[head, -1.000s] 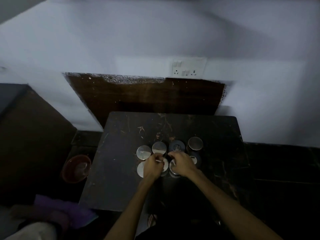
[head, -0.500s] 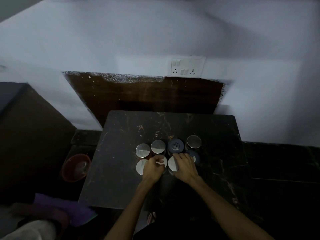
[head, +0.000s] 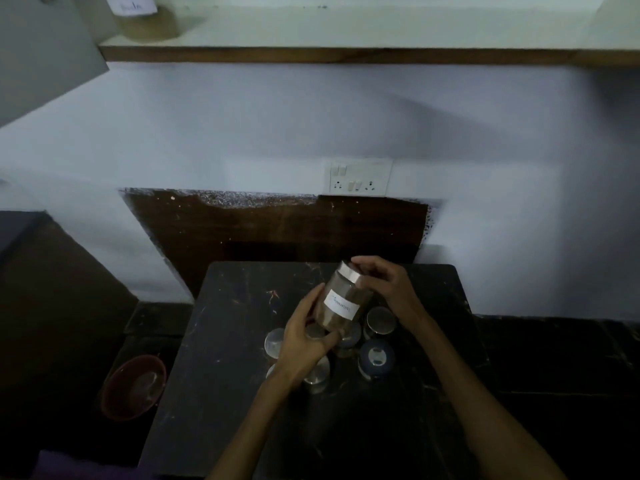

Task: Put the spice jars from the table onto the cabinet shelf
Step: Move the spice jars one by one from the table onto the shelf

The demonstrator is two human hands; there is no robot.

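A labelled spice jar [head: 341, 301] tilts above the tabletop [head: 221, 341], its base cupped in the left hand [head: 306, 336], right hand [head: 388, 284] fingers curled round its lid.

The label [head: 341, 305] on the held spice jar [head: 343, 301] carries handwriting too small and blurred to read. The left hand [head: 304, 341] covers parts of several jars standing on the tabletop [head: 221, 341]. A labelled jar on the shelf [head: 145, 19] is cut off by the top edge. Both forearms leave at the bottom edge. A purple object [head: 69, 465] at the lower left is cut off and indistinct.
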